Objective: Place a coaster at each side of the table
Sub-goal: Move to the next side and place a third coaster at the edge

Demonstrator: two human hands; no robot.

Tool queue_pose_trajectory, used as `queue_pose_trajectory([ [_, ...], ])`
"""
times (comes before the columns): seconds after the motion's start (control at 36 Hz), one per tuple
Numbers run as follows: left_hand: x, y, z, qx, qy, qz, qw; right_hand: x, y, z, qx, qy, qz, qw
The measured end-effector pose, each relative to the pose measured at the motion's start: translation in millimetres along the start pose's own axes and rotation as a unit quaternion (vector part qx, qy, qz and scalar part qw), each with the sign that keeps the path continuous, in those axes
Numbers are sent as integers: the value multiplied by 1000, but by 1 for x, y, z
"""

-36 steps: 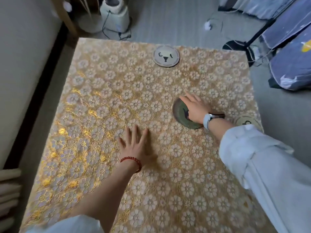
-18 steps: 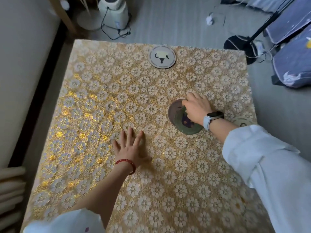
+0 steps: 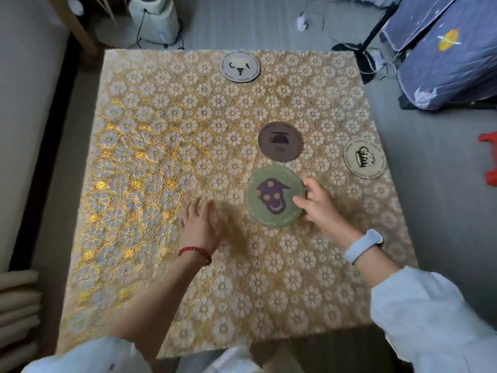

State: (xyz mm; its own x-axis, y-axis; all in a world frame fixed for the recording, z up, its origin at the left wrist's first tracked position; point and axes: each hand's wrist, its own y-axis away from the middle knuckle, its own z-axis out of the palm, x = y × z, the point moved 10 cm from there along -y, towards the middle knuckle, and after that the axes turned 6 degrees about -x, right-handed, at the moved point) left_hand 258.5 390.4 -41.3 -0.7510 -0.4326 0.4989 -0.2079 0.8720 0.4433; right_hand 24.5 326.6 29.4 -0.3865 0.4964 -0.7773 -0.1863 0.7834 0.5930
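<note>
At lower centre of the frame, a person's left hand (image 3: 197,224) lies flat and empty, fingers spread, on the table (image 3: 150,162). Right of it, the right hand (image 3: 318,204) pinches the right rim of the green coaster (image 3: 274,196), which seems slightly lifted just right of centre. Just beyond sits the brown coaster (image 3: 280,141), untouched. A beige coaster (image 3: 365,158) rests at the right edge, a pale coaster (image 3: 240,67) at the top edge. The left and near sides look bare. The green coaster is round, with no long axis; it lies between the hands, the right one already on it, so a pull toward the near edge seems the shorter move.
</note>
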Motion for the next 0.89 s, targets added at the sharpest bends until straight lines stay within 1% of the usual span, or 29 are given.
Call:
queue_pose_trajectory([
  [0.06, -7, 30, 1, 26, 37, 14, 999, 44, 20, 21, -33, -116, 81, 989],
  [0.08, -11, 44, 4, 30, 55, 17, 998, 63, 31, 33, -53, -150, 111, 981],
  [0.14, -23, 69, 16, 22, 97, 8, 995, 98, 48, 50, -91, -169, 151, 970],
  [0.19, -35, 91, 29, 9, 113, -17, 993, 127, 63, 65, -133, -144, 188, 963],
  [0.22, -40, 101, 36, 3, 118, -28, 993, 140, 71, 70, -156, -109, 205, 960],
  [0.25, -42, 110, 43, -5, 124, -35, 992, 150, 77, 73, -177, -44, 210, 961],
  [0.28, -43, 118, 49, -12, 126, -35, 991, 155, 80, 73, -197, 54, 194, 959],
  [0.33, -41, 130, 60, -27, 127, -27, 991, 155, 81, 76, -233, 246, 135, 931],
  [0.36, -38, 134, 65, -34, 131, -18, 991, 152, 80, 78, -248, 300, 107, 915],
  [0.44, -24, 142, 82, -66, 138, 11, 988, 136, 74, 90, -280, 403, 21, 871],
  [0.5, -14, 144, 90, -79, 135, 20, 987, 122, 65, 97, -264, 470, -44, 841],
  [0.56, -5, 146, 97, -82, 154, 20, 984, 110, 60, 107, -252, 490, -101, 828],
  [0.61, 3, 145, 101, -74, 150, 22, 986, 99, 60, 113, -234, 469, -149, 838],
  [0.67, 3, 143, 102, -53, 144, 6, 988, 87, 62, 107, -182, 435, -187, 862],
  [0.72, -1, 142, 102, -36, 136, -16, 990, 86, 64, 82, -91, 365, -174, 910],
  [0.75, -3, 143, 103, -32, 128, -24, 991, 91, 68, 66, -40, 333, -156, 929],
  [0.78, -5, 145, 104, -32, 119, -31, 992, 100, 74, 51, 2, 316, -132, 940],
  [0.81, -6, 147, 106, -32, 110, -38, 993, 112, 80, 39, 28, 317, -105, 942],
  [0.83, -8, 150, 107, -31, 105, -46, 993, 126, 87, 31, 36, 326, -77, 942],
  [0.89, -11, 155, 109, -28, 107, -57, 992, 156, 100, 24, 25, 336, -21, 941],
])
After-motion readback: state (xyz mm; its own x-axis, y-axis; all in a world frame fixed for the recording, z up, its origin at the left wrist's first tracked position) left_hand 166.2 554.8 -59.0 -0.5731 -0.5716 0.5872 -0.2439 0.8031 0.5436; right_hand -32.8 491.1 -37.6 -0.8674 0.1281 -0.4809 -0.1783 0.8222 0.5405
